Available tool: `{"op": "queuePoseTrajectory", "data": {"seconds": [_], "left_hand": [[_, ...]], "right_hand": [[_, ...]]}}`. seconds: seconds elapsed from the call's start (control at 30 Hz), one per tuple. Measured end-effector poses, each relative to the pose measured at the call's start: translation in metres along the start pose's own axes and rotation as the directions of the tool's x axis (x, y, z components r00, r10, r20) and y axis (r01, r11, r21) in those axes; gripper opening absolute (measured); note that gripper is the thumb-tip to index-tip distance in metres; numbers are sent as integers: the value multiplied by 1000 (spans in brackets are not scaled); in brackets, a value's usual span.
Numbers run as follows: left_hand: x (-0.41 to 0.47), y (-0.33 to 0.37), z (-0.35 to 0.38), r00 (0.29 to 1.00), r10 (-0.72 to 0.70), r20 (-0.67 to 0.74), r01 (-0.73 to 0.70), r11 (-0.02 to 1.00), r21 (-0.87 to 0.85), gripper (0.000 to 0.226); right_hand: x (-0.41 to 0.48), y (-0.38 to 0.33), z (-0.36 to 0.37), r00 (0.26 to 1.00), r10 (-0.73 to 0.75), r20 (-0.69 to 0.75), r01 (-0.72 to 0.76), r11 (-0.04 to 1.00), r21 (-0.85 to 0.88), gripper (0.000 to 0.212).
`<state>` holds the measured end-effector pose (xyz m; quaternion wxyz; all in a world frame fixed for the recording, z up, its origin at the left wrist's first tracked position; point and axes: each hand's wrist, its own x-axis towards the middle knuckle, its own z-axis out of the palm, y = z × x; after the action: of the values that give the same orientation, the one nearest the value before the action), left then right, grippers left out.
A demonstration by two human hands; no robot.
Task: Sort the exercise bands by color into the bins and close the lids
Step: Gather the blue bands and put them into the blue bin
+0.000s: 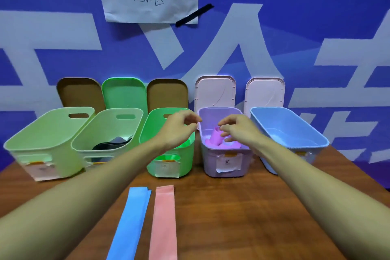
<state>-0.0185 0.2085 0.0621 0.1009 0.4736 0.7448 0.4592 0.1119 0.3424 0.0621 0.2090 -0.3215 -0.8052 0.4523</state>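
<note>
Over the purple bin (209,164), the left hand (179,129) hangs loose and empty, the right hand (238,131) perhaps pinches the purple band (216,141) heaped inside, I cannot tell; a dragged-out band or high heap could block the lid (215,93)

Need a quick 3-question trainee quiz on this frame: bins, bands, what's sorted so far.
1. True or false: the blue band is already inside the blue bin.
2. Which bin holds the purple band? A) the purple bin B) the leftmost pale green bin C) the blue bin
3. How many bands lie flat on the table?

Key: 1 false, it lies on the table. 2 A. 3 two: the blue band and the pink band, side by side.
</note>
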Motion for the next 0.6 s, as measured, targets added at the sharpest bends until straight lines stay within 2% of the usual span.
{"op": "queuePoseTrajectory", "data": {"seconds": [0.1,0.23,0.37,0.5,0.6], "left_hand": [[-43,-18,-24,1000,20,-13,-19,999,43,24],[-104,-63,-52,996,-92,-13,92,996,22,20],[-153,-119,-62,971,-239,-3,239,970,39,26],[-175,-167,-57,945,-327,-30,328,942,74,19],[-167,-185,-50,934,-334,-125,346,934,90,17]], "right_hand": [[-15,-4,34,996,-32,83,30,999,28,14],[-35,-3,91,969,-80,236,98,993,-66,13],[-47,0,143,932,-108,346,184,964,-193,15],[-55,6,184,921,-44,386,103,985,-135,18],[-57,15,204,942,-5,335,46,992,-116,18]]}}
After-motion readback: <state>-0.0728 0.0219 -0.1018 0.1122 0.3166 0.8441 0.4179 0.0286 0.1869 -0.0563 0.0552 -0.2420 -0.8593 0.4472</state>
